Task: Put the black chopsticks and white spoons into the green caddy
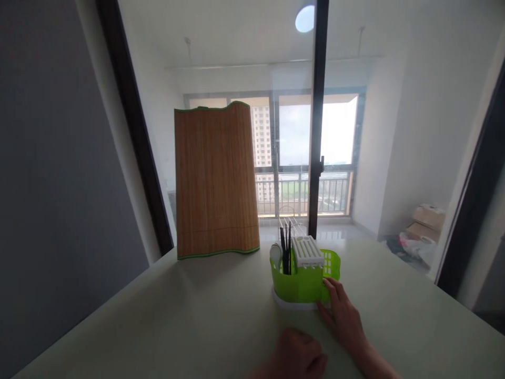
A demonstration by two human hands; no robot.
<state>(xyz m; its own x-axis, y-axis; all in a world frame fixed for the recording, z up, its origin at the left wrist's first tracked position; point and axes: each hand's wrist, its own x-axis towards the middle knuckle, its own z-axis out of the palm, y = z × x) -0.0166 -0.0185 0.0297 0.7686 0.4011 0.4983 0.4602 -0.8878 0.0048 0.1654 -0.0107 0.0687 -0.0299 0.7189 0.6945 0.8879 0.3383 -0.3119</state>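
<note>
A green plastic cutlery holder stands upright on the table, on a white base tray. In its left compartment are a white spoon and several black chopsticks. Over its middle lies a white slotted rack piece. My right hand grips the holder's right end, fingers on the green wall and thumb low by the tray. Nearer to me, my left hand is curled into a fist just above or on the table, slightly blurred. Nothing sticks out of it.
A bamboo mat with green edging stands upright at the table's far left. Behind the table is a glass door with a dark frame. Cardboard boxes and bags lie on the floor beyond, at right.
</note>
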